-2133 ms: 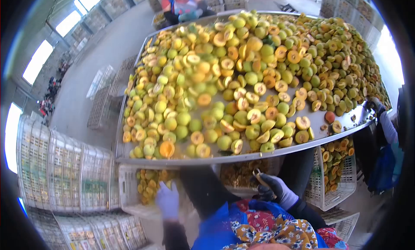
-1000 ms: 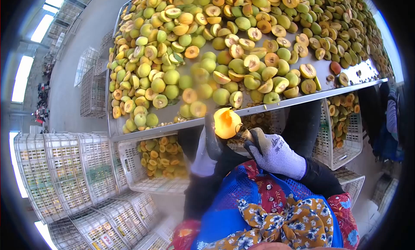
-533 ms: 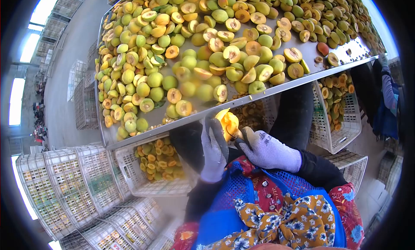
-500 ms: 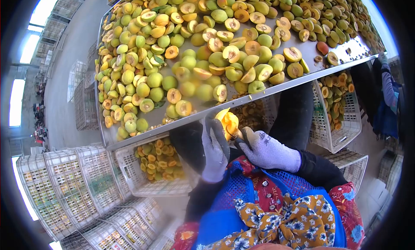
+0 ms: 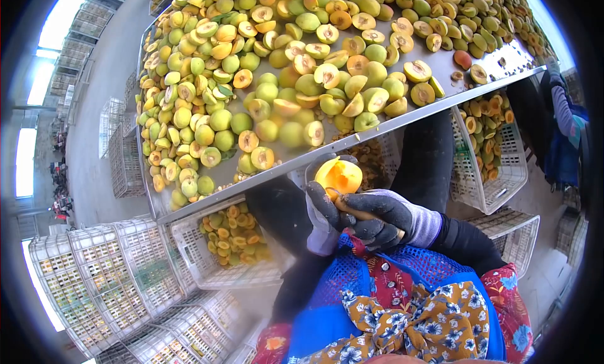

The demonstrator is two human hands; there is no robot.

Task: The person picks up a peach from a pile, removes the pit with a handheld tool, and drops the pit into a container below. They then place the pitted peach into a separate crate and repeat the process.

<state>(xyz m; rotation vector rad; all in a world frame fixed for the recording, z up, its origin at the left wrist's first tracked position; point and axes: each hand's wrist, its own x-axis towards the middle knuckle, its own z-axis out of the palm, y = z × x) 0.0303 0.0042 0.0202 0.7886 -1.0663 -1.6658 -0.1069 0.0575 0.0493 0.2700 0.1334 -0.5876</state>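
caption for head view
Gloved left hand holds cut stone fruit, right hand against it, by a table heaped with fruit

Stacked lattice crates fill the lower left; bright windows show at far left; near them, dark and red objects, too small to identify, line the grey floor; another person's sleeve shows at right.

No words, numbers or signs can be read. Any label on the crates is illegible.
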